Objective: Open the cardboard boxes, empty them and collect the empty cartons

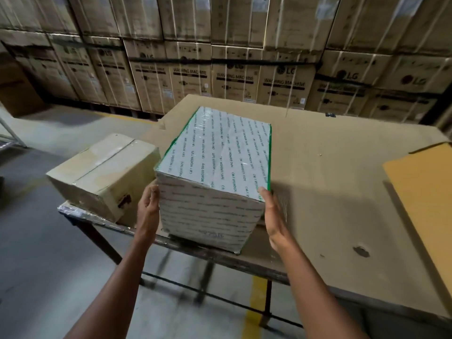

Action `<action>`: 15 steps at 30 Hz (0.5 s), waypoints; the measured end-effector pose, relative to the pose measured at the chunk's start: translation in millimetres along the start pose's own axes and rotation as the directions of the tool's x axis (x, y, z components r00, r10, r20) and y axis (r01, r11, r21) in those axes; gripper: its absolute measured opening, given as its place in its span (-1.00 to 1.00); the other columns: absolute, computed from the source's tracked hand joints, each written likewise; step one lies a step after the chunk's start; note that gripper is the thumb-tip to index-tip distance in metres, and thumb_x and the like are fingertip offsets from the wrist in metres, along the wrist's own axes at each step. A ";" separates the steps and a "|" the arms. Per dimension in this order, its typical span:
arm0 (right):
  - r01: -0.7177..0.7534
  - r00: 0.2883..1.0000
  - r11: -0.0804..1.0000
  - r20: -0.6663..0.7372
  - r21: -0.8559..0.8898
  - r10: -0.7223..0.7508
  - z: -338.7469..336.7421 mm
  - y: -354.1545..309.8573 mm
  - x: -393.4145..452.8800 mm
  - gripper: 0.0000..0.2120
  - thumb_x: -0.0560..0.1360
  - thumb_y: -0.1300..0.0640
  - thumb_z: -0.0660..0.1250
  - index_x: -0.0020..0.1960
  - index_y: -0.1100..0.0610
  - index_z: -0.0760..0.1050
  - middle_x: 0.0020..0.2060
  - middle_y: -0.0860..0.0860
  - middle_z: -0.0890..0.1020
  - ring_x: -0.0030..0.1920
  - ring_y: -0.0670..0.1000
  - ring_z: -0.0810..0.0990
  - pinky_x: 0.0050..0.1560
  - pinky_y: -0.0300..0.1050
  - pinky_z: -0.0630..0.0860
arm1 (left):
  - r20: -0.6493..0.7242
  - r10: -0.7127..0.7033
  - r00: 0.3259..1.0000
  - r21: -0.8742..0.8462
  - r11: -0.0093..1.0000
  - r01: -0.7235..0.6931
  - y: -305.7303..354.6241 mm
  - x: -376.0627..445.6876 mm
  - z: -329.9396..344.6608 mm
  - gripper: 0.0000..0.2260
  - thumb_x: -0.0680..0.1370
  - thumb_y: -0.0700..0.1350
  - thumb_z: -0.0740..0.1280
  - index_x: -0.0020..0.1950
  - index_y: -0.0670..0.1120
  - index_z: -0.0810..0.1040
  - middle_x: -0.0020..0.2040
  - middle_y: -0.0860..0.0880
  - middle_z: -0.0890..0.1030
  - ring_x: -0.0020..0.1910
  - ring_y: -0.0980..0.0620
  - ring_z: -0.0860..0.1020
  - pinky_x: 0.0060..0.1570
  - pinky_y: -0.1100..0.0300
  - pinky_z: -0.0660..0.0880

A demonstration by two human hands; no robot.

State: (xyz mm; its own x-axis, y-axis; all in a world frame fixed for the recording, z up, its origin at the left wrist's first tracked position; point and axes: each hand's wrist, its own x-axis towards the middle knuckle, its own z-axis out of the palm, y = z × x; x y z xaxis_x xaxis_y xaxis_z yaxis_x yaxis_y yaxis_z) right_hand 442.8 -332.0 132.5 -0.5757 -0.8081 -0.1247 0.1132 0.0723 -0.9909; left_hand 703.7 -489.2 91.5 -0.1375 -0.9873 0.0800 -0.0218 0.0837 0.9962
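While a taped white box point(215, 172) sits at the table's point(330, 182) near edge, its long axis toward twelve o'clock, both hands clasp it — left hand point(149, 206) at nine, right hand point(275, 216) at three — fingers flat, equally near.

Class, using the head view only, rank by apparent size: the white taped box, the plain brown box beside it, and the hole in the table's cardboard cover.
1. White taped box, though it sits nearer the camera.
2. Plain brown box.
3. Hole, clearly smallest.

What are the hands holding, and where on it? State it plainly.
The white taped box, gripped by its two sides near the front corners: left hand on the left, right hand on the right.
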 end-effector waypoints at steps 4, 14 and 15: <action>-0.008 0.997 0.997 -0.078 -0.083 0.002 -44.2 3.5 -3.7 -0.49 0.53 -0.37 0.20 0.37 -0.19 0.55 0.29 -0.13 0.64 0.31 -0.07 0.58 0.26 0.08 0.49 | -0.002 -0.051 0.999 -0.051 0.997 0.051 -8.1 -6.3 21.6 -0.57 0.67 0.23 0.13 0.33 0.05 0.62 0.15 0.06 0.69 0.10 0.14 0.63 0.12 0.04 0.54; -0.098 0.947 0.991 -0.299 0.091 0.121 -138.2 35.2 -5.8 -0.74 0.72 -0.06 0.12 0.21 -0.09 0.56 0.14 0.08 0.67 0.14 0.17 0.66 0.11 0.31 0.65 | 0.190 -0.289 0.938 -0.103 0.945 0.312 -35.2 -1.1 60.3 -0.39 0.42 0.38 0.37 0.23 -0.08 0.62 0.08 -0.20 0.65 -0.09 -0.11 0.57 -0.20 0.04 0.44; -0.133 0.934 0.986 -0.320 0.102 0.159 -146.7 40.9 -5.5 -0.73 0.73 -0.02 0.09 0.22 -0.05 0.55 0.12 0.10 0.66 0.11 0.18 0.66 0.03 0.24 0.68 | 0.214 -0.299 0.930 -0.120 0.937 0.329 -32.7 -1.3 64.9 -0.41 0.41 0.37 0.39 0.19 -0.07 0.63 0.08 -0.18 0.64 -0.07 -0.09 0.54 -0.19 0.06 0.41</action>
State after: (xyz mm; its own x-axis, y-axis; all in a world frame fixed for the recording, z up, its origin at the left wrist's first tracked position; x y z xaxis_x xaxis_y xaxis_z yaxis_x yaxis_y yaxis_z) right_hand 331.8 -238.8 85.3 -0.7788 -0.5560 -0.2904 0.2711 0.1192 -0.9551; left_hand 640.4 -481.8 56.7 -0.3336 -0.9141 -0.2304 0.0529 -0.2621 0.9636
